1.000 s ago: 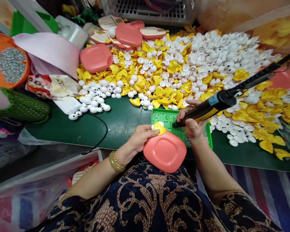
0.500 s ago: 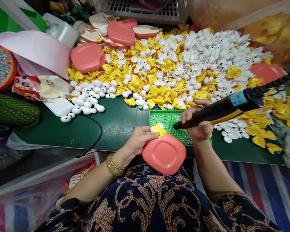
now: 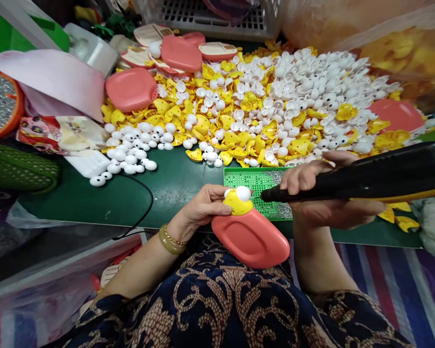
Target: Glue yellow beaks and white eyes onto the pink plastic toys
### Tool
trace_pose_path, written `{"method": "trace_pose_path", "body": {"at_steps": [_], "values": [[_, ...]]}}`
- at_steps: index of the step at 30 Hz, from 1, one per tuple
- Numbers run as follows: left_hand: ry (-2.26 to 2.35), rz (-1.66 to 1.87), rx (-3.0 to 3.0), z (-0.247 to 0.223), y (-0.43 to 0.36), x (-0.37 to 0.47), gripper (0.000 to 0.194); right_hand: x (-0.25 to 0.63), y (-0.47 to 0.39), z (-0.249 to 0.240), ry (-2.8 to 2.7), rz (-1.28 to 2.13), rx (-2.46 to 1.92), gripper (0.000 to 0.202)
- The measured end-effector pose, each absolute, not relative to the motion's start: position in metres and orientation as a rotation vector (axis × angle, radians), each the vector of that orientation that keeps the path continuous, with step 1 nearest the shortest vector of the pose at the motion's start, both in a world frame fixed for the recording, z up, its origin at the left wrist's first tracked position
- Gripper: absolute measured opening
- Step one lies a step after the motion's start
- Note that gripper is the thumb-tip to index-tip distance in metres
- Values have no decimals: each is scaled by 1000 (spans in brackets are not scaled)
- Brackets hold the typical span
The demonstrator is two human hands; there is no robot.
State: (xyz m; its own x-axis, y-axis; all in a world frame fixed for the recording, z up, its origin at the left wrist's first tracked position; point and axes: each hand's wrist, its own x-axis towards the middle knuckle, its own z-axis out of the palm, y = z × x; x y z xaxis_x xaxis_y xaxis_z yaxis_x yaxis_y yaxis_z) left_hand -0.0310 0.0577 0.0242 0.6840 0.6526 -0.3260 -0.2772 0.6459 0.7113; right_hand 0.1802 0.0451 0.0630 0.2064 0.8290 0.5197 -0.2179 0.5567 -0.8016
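My left hand (image 3: 205, 207) pinches a yellow piece (image 3: 237, 203) with white eye balls on top, joined to a coral-red plastic part (image 3: 252, 238) that hangs below it over my lap. Wrapped round a black electric screwdriver (image 3: 333, 187) is my right hand (image 3: 311, 193). The tool lies nearly level, its tip pointing left over a green perforated tray (image 3: 239, 173), a short gap from the yellow piece. Small silvery screws (image 3: 284, 210) lie in the right part of the tray.
A large heap of yellow pieces (image 3: 199, 123) and white eye parts (image 3: 311, 77) covers the back of the green table (image 3: 177, 193). Coral parts (image 3: 130, 89) lie left of it. At far left are an orange bowl of screws (image 3: 0, 101), a green basket (image 3: 21, 166) and a black cable (image 3: 150, 186).
The screwdriver has swung to a more level pose and its body looks larger and nearer. My left hand has turned the yellow and coral piece, whose lower end now points further right.
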Motion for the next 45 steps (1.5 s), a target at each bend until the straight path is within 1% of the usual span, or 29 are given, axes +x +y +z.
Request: {"method": "trace_pose_path", "body": {"at_steps": [3, 7, 10, 13, 16, 19, 22, 27, 31, 36, 38, 45], "values": [[554, 583, 658, 26, 59, -29, 45, 175, 45, 70, -1165, 732, -702, 54], [588, 563, 635, 21, 57, -23, 47, 164, 44, 72, -1147, 667, -737, 55], [588, 573, 620, 16, 56, -20, 45, 159, 41, 72, -1133, 682, -743, 56], [568, 557, 573, 12, 56, -20, 43, 162, 37, 76, -1128, 704, -704, 52], [647, 516, 526, 9, 55, -23, 37, 175, 34, 78, -1132, 746, -673, 51], [773, 473, 502, 6, 54, -26, 30, 188, 37, 67, -1136, 721, -706, 48], [861, 464, 478, 3, 55, -26, 27, 191, 42, 42, -1114, 740, -722, 45], [929, 473, 455, 3, 56, -20, 27, 182, 49, 8, -1083, 847, -775, 53], [979, 499, 463, 6, 55, -16, 27, 177, 50, 2, -1107, 935, -759, 54], [988, 496, 471, 8, 54, -14, 29, 179, 49, -3, -1091, 979, -667, 39], [988, 500, 474, 7, 54, -14, 29, 179, 49, -4, -1088, 981, -647, 36], [967, 510, 492, 7, 54, -16, 27, 176, 50, -1, -1115, 1005, -671, 50]]}}
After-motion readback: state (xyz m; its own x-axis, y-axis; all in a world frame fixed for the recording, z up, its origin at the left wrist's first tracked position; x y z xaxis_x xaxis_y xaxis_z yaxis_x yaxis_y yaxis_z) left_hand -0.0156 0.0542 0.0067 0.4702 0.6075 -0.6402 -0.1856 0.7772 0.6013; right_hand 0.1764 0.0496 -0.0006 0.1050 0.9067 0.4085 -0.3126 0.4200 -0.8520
